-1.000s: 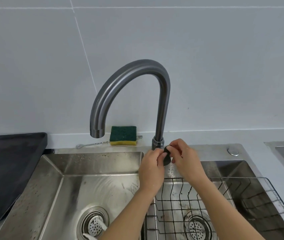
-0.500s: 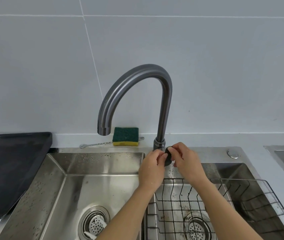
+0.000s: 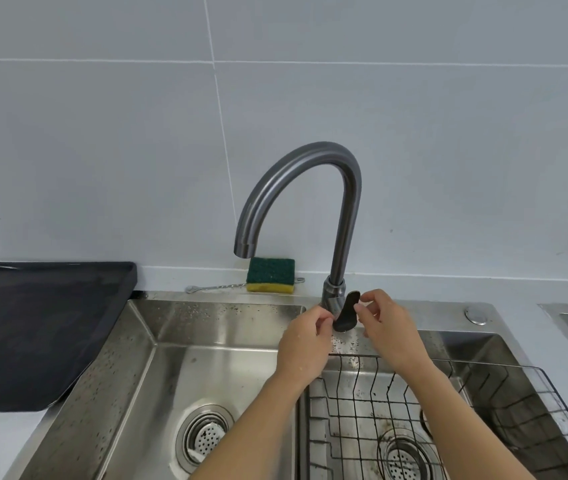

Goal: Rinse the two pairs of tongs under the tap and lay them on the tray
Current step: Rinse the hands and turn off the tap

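Grey wall tiles back a steel double sink point(image 3: 206, 341). I see both hands at the black lever point(image 3: 346, 311) at the foot of the tap point(image 3: 345, 216). The left hand point(image 3: 305, 341) has curled fingers at the lever's lower end and the right hand point(image 3: 390, 330) has thumb and forefinger by its upper edge. I cannot tell whether either pinches it. The tap is dark and arched, its spout over the left basin. The black tray point(image 3: 33, 323) lies well left of the hands. A sponge point(image 3: 270, 274) sits behind the sink, and a wire rack point(image 3: 483, 410) is in the right basin.

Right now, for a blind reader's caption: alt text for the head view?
A left hand and right hand hold the black tap lever between them at a double sink; no water runs. A black tray lies left.
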